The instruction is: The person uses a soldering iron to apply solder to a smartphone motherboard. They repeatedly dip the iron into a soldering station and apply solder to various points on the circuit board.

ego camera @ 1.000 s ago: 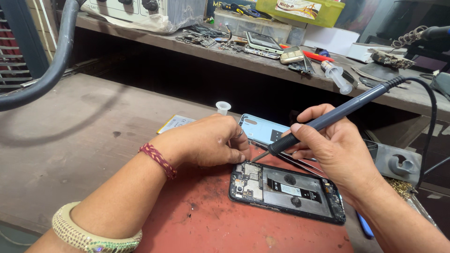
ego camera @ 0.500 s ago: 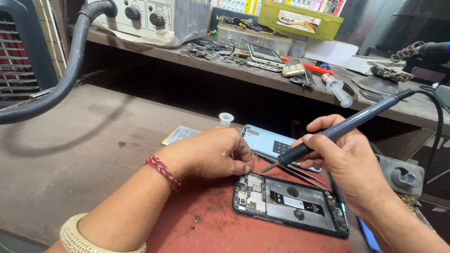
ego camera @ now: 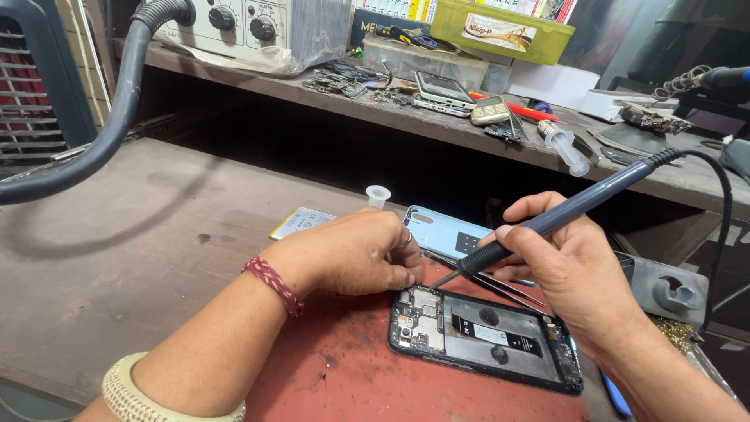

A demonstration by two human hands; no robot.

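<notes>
An opened black phone with its back off lies on a red mat, circuit board showing at its left end. My right hand grips a dark soldering iron like a pen, its tip just above the phone's upper left corner. My left hand rests curled on the mat, fingertips pressed beside that same corner; whether it pinches anything small is hidden. Thin tweezers lie under the iron. A light blue back cover lies just behind.
A flat battery and a small white cap lie on the wooden bench. The rear shelf holds a dial-fronted station, phones, parts, a syringe and a yellow-green box. A grey hose arcs at left; iron stand at right.
The view has shifted slightly, so everything sits lower in frame. Both hands hold the same pose at the phone's corner, the iron tip barely moved.
</notes>
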